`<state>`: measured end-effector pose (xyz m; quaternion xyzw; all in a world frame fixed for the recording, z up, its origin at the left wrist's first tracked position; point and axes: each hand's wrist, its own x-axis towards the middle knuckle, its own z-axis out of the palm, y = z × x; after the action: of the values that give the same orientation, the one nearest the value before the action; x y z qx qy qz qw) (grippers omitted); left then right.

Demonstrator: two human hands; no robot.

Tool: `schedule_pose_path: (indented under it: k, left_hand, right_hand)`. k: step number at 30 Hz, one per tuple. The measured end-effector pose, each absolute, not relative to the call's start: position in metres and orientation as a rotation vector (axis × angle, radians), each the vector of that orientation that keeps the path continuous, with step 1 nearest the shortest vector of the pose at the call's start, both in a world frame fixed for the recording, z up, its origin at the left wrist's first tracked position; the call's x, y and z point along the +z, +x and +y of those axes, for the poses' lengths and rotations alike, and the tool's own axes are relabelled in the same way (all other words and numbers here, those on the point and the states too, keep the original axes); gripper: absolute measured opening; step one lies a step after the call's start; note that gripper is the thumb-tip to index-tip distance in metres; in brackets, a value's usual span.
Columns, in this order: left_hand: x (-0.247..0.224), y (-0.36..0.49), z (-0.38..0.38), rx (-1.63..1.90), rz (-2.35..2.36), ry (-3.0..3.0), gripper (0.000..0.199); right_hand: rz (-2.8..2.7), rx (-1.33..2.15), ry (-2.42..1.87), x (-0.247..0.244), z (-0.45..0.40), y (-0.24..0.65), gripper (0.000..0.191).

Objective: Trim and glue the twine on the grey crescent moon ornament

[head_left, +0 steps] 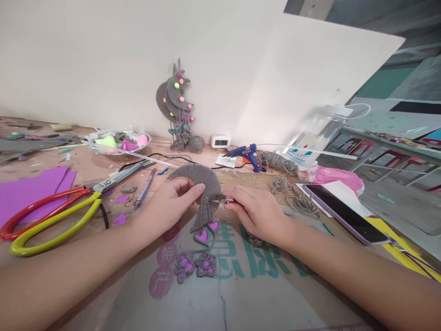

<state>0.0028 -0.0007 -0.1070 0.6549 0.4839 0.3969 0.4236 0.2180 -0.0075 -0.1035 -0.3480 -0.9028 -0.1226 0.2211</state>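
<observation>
My left hand (182, 195) grips a crescent moon (210, 184) wrapped in grey yarn, thumb on its front and fingers behind. From the moon's lower tip hang purple hearts (200, 237) edged in grey yarn. Below these, flower-shaped pieces (206, 265) in grey and purple lie on the printed cardboard (138, 303). Close to the moon's right edge, my right hand (255, 209) pinches a small pointed metal tool (220, 200), its tip touching or just in front of the yarn. The tool's handle is hidden in the fingers, so its exact kind does not show.
Large scissors (99, 186) with red and yellow handles lie left, beside a pen (145, 187) and purple sheets (37, 188). Behind are a bowl (148, 140), finished hanging moons (175, 101), a clock (221, 141) and a blue glue gun (246, 154). A phone (344, 214) lies right.
</observation>
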Motion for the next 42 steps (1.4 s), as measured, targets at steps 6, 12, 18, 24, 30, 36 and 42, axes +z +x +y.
schedule_pose_path:
  k: [6, 12, 18, 24, 30, 36, 42]
  left_hand:
    - [-0.1072, 0.0026, -0.0017, 1.027, 1.209, 1.709, 0.036]
    - [-0.1047, 0.003, -0.0029, 0.994, 1.224, 1.651, 0.035]
    - [-0.1032, 0.0031, -0.0024, 0.98, 1.229, 1.606, 0.034]
    - [-0.1065, 0.003, -0.0007, 0.995, 1.219, 1.635, 0.034]
    - [-0.1041, 0.0035, -0.0003, 1.01, 1.225, 1.638, 0.033]
    - [-0.1023, 0.003, -0.0013, 0.994, 1.244, 1.695, 0.034]
    - [-0.1048, 0.0025, -0.0019, 1.001, 1.213, 1.684, 0.034]
  right_hand:
    - [-2.519, -0.335, -0.977, -0.1045, -0.0077, 0.218, 0.024]
    - [-2.528, -0.351, -1.01, -0.104, -0.0069, 0.2177, 0.025]
    - [-2.534, -0.33, -1.009, -0.103, -0.0065, 0.2167, 0.025]
    - [-2.53, -0.31, -1.001, -0.1055, -0.0059, 0.2182, 0.025]
    - [-2.515, -0.286, -1.016, -0.1045, -0.0072, 0.2197, 0.025]
    - [-2.521, -0.292, -1.009, -0.1039, -0.0073, 0.2178, 0.025]
    - [-2.518, -0.312, -0.997, -0.105, -0.0068, 0.2174, 0.023]
